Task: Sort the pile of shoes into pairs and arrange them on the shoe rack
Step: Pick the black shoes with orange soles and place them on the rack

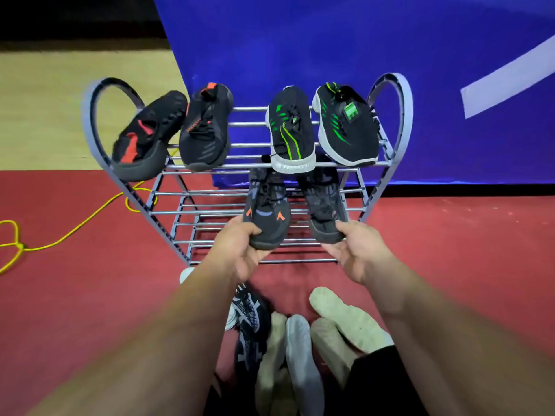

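My left grip (243,253) clamped on heel of orange-marked shoe (267,217), right grip (357,256) same on its mate (326,205). Toes ahead of both grips, tucked under rack (204,193) top tier. I reckon: slide both in level, side by side, soles flat across bars, then release.

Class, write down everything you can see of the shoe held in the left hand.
The shoe is a dark, knit-looking trainer with black laces, two orange arrow marks and a purplish band. The left hand grips its near end, thumb on top. Its far end is tucked under the top shelf of the shoe rack, above lower bars; whether it rests on them is unclear.
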`<state>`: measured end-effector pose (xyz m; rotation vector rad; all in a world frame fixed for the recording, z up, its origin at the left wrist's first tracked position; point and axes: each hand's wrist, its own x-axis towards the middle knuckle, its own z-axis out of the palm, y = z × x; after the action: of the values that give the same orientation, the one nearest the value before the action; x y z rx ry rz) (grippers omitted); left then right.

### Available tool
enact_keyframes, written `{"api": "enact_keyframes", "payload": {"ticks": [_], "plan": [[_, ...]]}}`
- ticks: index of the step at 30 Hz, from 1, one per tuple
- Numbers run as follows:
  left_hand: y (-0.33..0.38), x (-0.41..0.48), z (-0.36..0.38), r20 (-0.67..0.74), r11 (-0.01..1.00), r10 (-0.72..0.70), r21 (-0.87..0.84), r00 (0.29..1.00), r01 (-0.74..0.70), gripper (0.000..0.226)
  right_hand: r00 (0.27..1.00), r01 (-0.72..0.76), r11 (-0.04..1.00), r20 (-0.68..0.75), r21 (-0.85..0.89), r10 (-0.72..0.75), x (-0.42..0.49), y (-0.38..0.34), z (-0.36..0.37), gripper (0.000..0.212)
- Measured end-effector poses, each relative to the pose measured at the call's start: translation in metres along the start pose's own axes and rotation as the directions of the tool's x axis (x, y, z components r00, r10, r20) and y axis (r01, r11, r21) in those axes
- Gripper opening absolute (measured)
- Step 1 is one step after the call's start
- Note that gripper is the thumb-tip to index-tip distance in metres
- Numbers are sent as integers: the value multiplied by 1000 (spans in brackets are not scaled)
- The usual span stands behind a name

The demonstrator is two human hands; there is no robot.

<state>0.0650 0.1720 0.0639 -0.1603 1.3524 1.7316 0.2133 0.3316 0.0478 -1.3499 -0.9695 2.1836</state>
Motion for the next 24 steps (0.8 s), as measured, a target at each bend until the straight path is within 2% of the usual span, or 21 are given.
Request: {"api": "enact_keyframes", "payload": {"ticks": [5,9,12,15,16,18,20,22,24], "plan": [[1,44,23,78,994,29,-107,997,-20,47,998,50,999,28,18,-50,39,-13,3,31],[-2,67,44,87,979,-2,-202,996,20,49,999,39,999,9,18,-40,55,-21,3,36],[-3,77,51,101,979,-24,-199,995,44,49,1000,14,999,-25,51,-13,63,-21,0,41],[-4,84,53,134,982,-18,-182,991,42,47,999,32,995,-34,99,-28,68,-25,-1,36],[-5,84,54,113,993,0,-121,994,14,43,998,42,995,-41,92,-39,69,-26,-1,33],[-9,82,54,-9,976,106,194,994,-103,42,996,58,998,-75,10,-57,70,-26,-3,40],[-13,79,52,-55,831,235,529,970,-171,60,993,60,994,-97,-89,-69,70,-25,-5,60],[-14,76,52,-24,663,288,726,957,-182,74,991,92,982,-77,-164,-106,67,-25,-8,70],[-15,75,53,9,478,314,862,949,-166,78,984,157,954,-39,-256,-172,65,-24,-12,56]]}}
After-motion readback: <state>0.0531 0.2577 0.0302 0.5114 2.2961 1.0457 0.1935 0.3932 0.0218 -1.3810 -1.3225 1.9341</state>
